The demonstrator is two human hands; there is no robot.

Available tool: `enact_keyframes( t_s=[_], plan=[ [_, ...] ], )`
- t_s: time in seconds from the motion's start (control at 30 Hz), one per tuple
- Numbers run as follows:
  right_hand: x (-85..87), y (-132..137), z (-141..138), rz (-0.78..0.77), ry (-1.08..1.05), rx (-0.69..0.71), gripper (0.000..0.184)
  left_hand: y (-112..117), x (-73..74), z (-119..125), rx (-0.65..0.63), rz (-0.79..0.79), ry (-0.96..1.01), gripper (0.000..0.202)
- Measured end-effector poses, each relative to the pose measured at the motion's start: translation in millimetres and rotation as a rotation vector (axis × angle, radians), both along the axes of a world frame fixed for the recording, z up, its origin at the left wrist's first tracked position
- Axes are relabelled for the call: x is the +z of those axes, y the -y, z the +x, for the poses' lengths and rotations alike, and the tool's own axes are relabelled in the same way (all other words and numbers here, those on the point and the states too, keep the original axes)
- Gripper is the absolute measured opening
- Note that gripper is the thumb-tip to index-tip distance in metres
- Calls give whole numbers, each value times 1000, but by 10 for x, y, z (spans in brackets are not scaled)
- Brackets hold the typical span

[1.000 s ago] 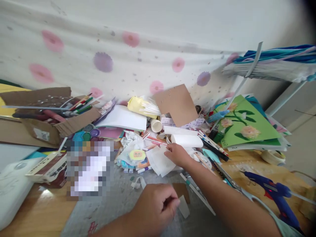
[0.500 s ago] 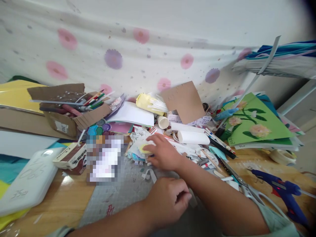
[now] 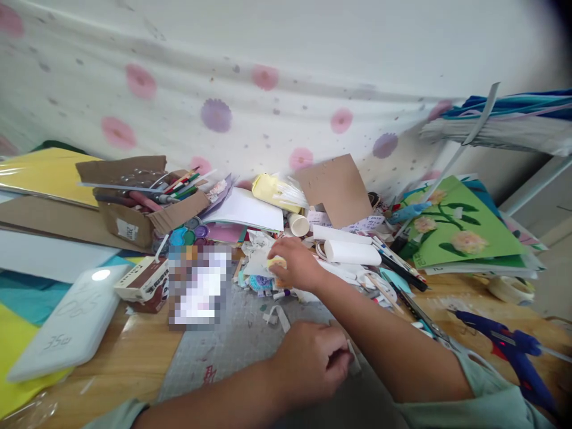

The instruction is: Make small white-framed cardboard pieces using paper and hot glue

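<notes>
My right hand [image 3: 295, 266] reaches into the heap of scraps at the middle of the table. Its fingers curl round a small yellow piece [image 3: 277, 263], whose kind I cannot make out. White crumpled paper [image 3: 258, 245] and a blue-purple patterned piece [image 3: 260, 282] lie just left of these fingers. Nearer to me, my left hand [image 3: 313, 360] is closed over the grey cutting mat [image 3: 196, 351]. A pale strip [image 3: 354, 357] shows beside its fingertips; what the fingers hold is hidden. A curled white paper strip [image 3: 277, 317] lies on the mat between the hands.
Scissors [image 3: 440, 333] and a blue glue gun [image 3: 504, 336] lie at right. A cardboard box of pens [image 3: 129, 223], a drink carton [image 3: 143, 283] and a white power bank [image 3: 71, 325] stand left. Behind are a white roll [image 3: 351, 252] and a green flower picture [image 3: 465, 223].
The right hand's fingers have closed in round the yellow piece, which has shifted slightly right against the heap. My left hand stays closed. The whole view has shifted a little.
</notes>
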State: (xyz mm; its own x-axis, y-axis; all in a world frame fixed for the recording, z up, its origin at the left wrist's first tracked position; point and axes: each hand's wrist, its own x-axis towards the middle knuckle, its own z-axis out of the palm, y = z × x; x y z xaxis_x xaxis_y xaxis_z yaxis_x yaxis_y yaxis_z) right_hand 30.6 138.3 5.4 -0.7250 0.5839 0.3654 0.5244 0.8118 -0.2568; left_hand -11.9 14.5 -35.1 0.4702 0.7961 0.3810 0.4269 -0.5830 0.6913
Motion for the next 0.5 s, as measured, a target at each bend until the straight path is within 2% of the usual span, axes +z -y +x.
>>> enact_keyframes(
  t_s=[0.07,0.17,0.27,0.4,0.5],
  plan=[
    [-37,59,-120,-30,-14,64,24,-7,-15,0,-8,-15,23,9],
    [-66,74,-270,-106,-82,91,13,-14,-18,-8,5,-49,78,13],
    [49,14,-241,-228,-235,42,11,-7,22,-19,49,-108,169,13],
    [344,6,173,-468,-463,-36,10,-45,73,-55,200,-262,367,17],
    [402,134,670,-657,-565,-87,21,-160,79,-101,316,-434,557,25]
  ],
)
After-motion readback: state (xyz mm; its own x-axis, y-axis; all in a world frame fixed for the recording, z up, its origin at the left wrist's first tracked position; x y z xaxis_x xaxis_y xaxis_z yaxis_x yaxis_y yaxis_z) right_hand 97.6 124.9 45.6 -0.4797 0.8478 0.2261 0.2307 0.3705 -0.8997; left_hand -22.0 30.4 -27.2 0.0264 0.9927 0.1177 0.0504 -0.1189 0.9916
